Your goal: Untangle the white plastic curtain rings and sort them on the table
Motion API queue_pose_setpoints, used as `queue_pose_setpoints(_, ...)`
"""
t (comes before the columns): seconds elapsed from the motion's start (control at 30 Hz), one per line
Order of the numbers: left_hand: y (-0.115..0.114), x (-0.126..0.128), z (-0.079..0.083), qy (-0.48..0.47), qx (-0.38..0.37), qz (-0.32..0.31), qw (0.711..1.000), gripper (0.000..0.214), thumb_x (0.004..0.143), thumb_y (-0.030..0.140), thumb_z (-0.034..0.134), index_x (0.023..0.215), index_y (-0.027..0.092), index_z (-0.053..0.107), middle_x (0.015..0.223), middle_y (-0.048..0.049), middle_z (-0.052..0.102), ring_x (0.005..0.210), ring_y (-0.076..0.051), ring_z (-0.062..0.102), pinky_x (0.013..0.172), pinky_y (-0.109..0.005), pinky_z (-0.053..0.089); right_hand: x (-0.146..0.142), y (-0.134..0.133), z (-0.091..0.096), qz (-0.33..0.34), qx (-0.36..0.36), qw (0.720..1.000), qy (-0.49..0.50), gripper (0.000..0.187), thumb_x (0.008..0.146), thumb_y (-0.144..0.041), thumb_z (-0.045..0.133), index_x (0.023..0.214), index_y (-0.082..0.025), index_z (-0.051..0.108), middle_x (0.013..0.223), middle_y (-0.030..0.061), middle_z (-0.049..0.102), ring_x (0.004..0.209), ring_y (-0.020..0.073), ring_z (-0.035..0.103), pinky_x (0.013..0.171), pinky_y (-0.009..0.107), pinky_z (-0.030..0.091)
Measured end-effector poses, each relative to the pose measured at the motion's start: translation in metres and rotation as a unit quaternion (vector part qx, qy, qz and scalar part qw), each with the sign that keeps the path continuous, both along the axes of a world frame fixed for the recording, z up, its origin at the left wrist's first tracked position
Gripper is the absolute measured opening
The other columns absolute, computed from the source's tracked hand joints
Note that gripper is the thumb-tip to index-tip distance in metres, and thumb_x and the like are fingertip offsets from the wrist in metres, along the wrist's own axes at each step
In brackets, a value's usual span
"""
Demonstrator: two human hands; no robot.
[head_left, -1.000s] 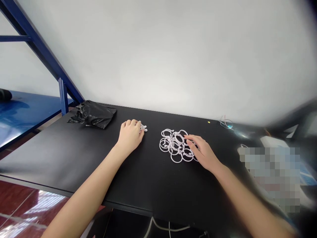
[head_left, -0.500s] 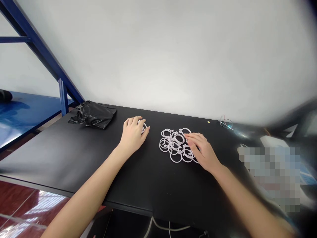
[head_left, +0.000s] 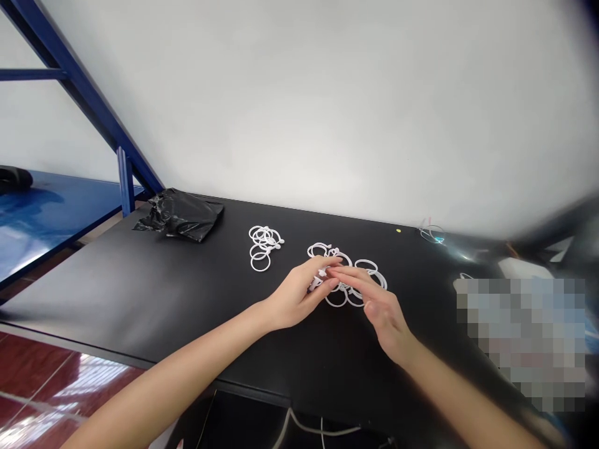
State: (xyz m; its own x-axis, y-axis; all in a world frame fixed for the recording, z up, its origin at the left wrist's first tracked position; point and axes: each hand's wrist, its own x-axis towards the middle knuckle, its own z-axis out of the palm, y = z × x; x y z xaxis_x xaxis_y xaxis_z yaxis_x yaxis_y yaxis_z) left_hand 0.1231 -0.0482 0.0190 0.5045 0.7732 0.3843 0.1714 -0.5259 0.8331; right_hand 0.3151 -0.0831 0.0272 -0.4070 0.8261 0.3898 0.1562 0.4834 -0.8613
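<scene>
White plastic curtain rings with small eyelets form two groups on the black table (head_left: 196, 299). The smaller group of rings (head_left: 262, 243) lies apart on the left. Over the larger pile of rings (head_left: 337, 299), my left hand (head_left: 299, 293) reaches in from the left, thumb and fingers apart, with parts of rings showing between them. My right hand (head_left: 381, 308) comes over the same pile from the right, its fingers stretched towards my left fingertips. The two hands hide the middle of the pile. Several rings (head_left: 367, 267) show beyond my right fingers.
A crumpled black plastic bag (head_left: 182, 215) lies at the back left, near a blue metal frame (head_left: 126, 181). Against the back wall are thin wires or clear loops (head_left: 431, 234). A blurred-out item (head_left: 519, 343) sits on the right. Cables (head_left: 322, 430) hang below the front edge.
My left hand has left the smaller group of rings, now uncovered, and moved right to the larger pile. My right hand has shifted slightly, its fingers now close to my left fingertips.
</scene>
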Motion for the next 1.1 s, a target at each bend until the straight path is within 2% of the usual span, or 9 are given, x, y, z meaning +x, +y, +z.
queue_pose_setpoints(0.13,0.002,-0.001,-0.003,0.017,0.025,0.011,0.999,0.030,0.100,0.028,0.043,0.127,0.018,0.051,0.112,-0.0094,0.064,0.101,-0.019,0.062,0.090,-0.033,0.051,-0.001,0.003,-0.003,-0.019,-0.031,0.999,0.026,0.040,0.096,-0.050,0.048,0.123,-0.027,0.066,0.132,0.0096,0.062,0.126,0.0292,0.054,0.106,0.048,0.046)
queue_pose_setpoints(0.23,0.003,-0.002,-0.004,0.073,0.056,0.011,0.996,0.024,0.099,0.024,0.044,0.120,0.019,0.055,0.105,-0.0073,0.063,0.092,-0.017,0.061,0.081,-0.029,0.051,-0.003,0.004,-0.009,-0.090,-0.026,0.995,0.039,0.024,0.092,-0.037,0.059,0.111,-0.027,0.070,0.114,0.0074,0.071,0.109,0.0249,0.066,0.095,0.042,0.055)
queue_pose_setpoints(0.37,0.002,-0.002,-0.004,0.209,0.099,0.011,0.973,0.018,0.089,0.011,0.046,0.101,0.018,0.059,0.088,-0.0033,0.059,0.070,-0.015,0.056,0.058,-0.024,0.043,-0.009,0.003,-0.015,-0.157,0.041,0.986,0.026,0.019,0.084,-0.024,0.070,0.103,-0.027,0.070,0.093,0.0036,0.073,0.082,0.0199,0.070,0.077,0.036,0.060)
queue_pose_setpoints(0.5,-0.001,0.001,-0.006,0.263,0.124,0.021,0.956,0.015,0.089,0.016,0.046,0.095,0.018,0.059,0.085,-0.0028,0.060,0.068,-0.015,0.057,0.054,-0.024,0.040,-0.015,0.001,-0.015,-0.164,0.134,0.977,-0.028,0.010,0.083,-0.018,0.068,0.089,-0.025,0.072,0.082,0.0036,0.072,0.073,0.0201,0.069,0.068,0.036,0.059)
queue_pose_setpoints(0.7,-0.001,0.001,-0.006,0.207,0.110,0.055,0.971,0.013,0.089,0.018,0.046,0.091,0.018,0.059,0.084,-0.0022,0.060,0.064,-0.012,0.053,0.054,-0.023,0.037,-0.017,-0.001,-0.015,-0.186,0.139,0.971,-0.063,0.011,0.088,-0.017,0.063,0.093,-0.024,0.070,0.080,0.0031,0.072,0.069,0.0181,0.068,0.065,0.032,0.058)
queue_pose_setpoints(0.8,-0.001,-0.001,-0.002,0.152,0.077,0.015,0.985,0.009,0.088,0.022,0.051,0.083,0.018,0.057,0.080,-0.0012,0.060,0.064,-0.012,0.053,0.057,-0.023,0.040,-0.015,-0.002,-0.017,-0.177,0.110,0.976,-0.063,0.010,0.090,-0.020,0.059,0.090,-0.023,0.069,0.075,0.0019,0.071,0.063,0.0169,0.067,0.061,0.030,0.057)
queue_pose_setpoints(0.93,-0.005,-0.001,0.003,0.069,0.037,-0.037,0.996,0.016,0.088,0.033,0.055,0.088,0.018,0.056,0.083,-0.0032,0.063,0.071,-0.014,0.057,0.065,-0.025,0.046,-0.015,-0.004,-0.018,-0.180,0.103,0.977,-0.040,0.011,0.091,-0.024,0.059,0.085,-0.023,0.068,0.071,0.0018,0.069,0.061,0.0167,0.066,0.058,0.029,0.056)
queue_pose_setpoints(1.03,-0.007,0.001,0.002,0.061,0.021,-0.040,0.997,0.027,0.095,0.040,0.045,0.086,0.017,0.057,0.080,-0.0032,0.063,0.070,-0.014,0.057,0.067,-0.026,0.046,-0.018,-0.006,-0.017,-0.172,0.073,0.982,-0.007,0.010,0.090,-0.027,0.062,0.084,-0.023,0.069,0.069,0.0013,0.068,0.060,0.0164,0.066,0.057,0.029,0.057)
queue_pose_setpoints(1.1,-0.007,0.001,0.000,0.068,0.023,-0.033,0.997,0.035,0.100,0.039,0.035,0.080,0.017,0.055,0.075,-0.0020,0.062,0.067,-0.013,0.055,0.067,-0.026,0.043,-0.020,-0.006,-0.015,-0.167,0.012,0.985,0.029,0.011,0.089,-0.029,0.063,0.084,-0.023,0.070,0.069,0.0012,0.068,0.059,0.0159,0.067,0.057,0.029,0.059)
